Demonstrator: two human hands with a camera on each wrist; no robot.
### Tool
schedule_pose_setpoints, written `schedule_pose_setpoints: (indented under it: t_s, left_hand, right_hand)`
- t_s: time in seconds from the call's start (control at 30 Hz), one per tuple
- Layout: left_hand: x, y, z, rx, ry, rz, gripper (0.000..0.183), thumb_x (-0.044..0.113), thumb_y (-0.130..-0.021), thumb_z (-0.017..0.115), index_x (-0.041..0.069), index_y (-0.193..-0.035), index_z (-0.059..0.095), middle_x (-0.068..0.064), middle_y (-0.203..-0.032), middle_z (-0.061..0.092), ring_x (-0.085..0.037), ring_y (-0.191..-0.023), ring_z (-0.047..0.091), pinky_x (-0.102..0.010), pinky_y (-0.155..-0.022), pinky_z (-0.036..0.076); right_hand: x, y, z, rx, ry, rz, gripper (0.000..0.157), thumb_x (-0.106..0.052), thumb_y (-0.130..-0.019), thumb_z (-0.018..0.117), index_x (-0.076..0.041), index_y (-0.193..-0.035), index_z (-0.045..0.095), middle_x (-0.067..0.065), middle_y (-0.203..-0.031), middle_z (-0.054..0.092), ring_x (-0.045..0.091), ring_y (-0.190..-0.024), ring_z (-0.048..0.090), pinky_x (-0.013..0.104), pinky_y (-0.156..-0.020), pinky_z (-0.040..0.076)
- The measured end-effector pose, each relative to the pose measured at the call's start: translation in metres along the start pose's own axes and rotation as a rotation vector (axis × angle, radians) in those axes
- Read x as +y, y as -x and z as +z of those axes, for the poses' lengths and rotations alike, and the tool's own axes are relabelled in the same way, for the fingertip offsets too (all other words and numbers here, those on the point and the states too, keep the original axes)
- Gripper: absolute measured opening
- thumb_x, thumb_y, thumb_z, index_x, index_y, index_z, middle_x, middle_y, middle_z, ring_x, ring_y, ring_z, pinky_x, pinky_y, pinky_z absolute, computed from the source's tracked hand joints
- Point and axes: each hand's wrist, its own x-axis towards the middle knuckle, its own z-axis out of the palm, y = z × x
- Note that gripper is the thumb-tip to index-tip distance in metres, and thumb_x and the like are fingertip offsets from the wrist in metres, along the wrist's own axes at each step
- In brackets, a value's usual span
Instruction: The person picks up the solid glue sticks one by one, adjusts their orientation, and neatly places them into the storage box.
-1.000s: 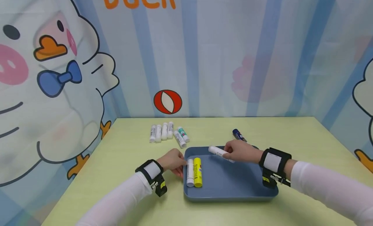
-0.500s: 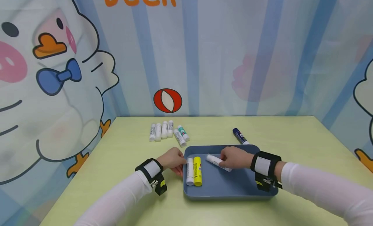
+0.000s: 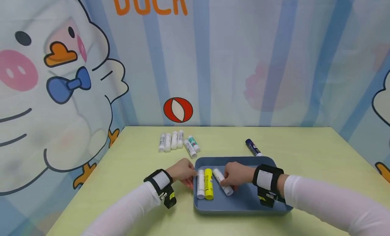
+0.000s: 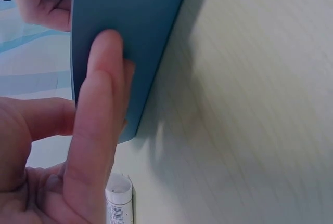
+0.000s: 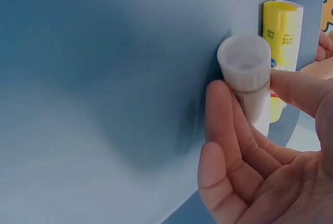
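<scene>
My right hand (image 3: 239,174) pinches a white glue stick (image 3: 228,190) between thumb and fingers, low inside the blue-grey tray (image 3: 243,211). In the right wrist view, the glue stick's round end (image 5: 244,60) faces the camera. Left of it lie a yellow glue stick (image 3: 208,184) and another white glue stick (image 3: 200,184), side by side along the tray's left wall. My left hand (image 3: 182,169) holds that wall, its fingers (image 4: 96,115) flat on the outside and the thumb reaching to the rim. The thumb's tip is hidden behind the wall in the left wrist view.
Behind the tray, to the left, several white glue sticks (image 3: 168,142) lie on the pale yellow table (image 3: 146,131), one with a green label (image 3: 194,143). A dark blue glue stick (image 3: 253,147) lies behind the tray's back edge. A cartoon backdrop (image 3: 225,60) rises beyond the table.
My right hand has carried the white glue stick from the tray's back edge down and left, beside the yellow one, turning it more lengthwise. My left hand has stayed at the tray wall.
</scene>
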Motion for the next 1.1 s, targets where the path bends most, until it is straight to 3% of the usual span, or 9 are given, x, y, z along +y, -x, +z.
schedule_pose_setpoints:
  t_s: [0.47, 0.73, 0.93, 1.1]
  left_hand:
    - [0.000, 0.000, 0.000, -0.003, 0.011, 0.006, 0.019, 0.004, -0.095, 0.058, -0.002, -0.077, 0.059, -0.012, -0.060, 0.065, -0.012, -0.046, 0.061, -0.023, -0.046, 0.053]
    - [-0.005, -0.002, -0.004, -0.010, 0.007, 0.004, 0.019, 0.005, -0.095, 0.058, -0.002, -0.077, 0.060, -0.011, -0.060, 0.065, -0.012, -0.047, 0.061, -0.023, -0.047, 0.053]
    - [-0.002, 0.000, -0.004, -0.016, 0.032, 0.000, 0.019, 0.005, -0.095, 0.058, -0.002, -0.078, 0.060, -0.011, -0.060, 0.065, -0.012, -0.047, 0.061, -0.022, -0.046, 0.052]
    - [0.000, 0.001, 0.000, -0.019, 0.037, -0.015, 0.018, 0.005, -0.095, 0.058, -0.002, -0.079, 0.060, -0.011, -0.061, 0.065, -0.012, -0.046, 0.061, -0.021, -0.045, 0.052]
  right_hand:
    - [-0.022, 0.003, 0.002, -0.044, -0.006, 0.028, 0.030, -0.029, -0.094, 0.064, -0.009, -0.072, 0.068, 0.002, -0.059, 0.062, 0.014, -0.052, 0.058, 0.024, -0.053, 0.047]
    - [-0.022, 0.003, -0.001, -0.060, -0.105, 0.044, 0.032, -0.031, -0.098, 0.059, -0.006, -0.080, 0.068, 0.006, -0.063, 0.065, 0.019, -0.054, 0.062, 0.030, -0.059, 0.054]
    - [-0.009, 0.006, -0.023, -0.051, -0.185, -0.044, 0.036, -0.034, -0.101, 0.051, -0.002, -0.097, 0.068, 0.006, -0.071, 0.068, 0.022, -0.060, 0.066, 0.036, -0.066, 0.055]
    - [0.019, 0.003, -0.051, 0.087, -0.294, -0.163, 0.048, -0.039, -0.104, 0.044, 0.005, -0.110, 0.063, 0.008, -0.080, 0.070, 0.027, -0.069, 0.067, 0.046, -0.069, 0.053]
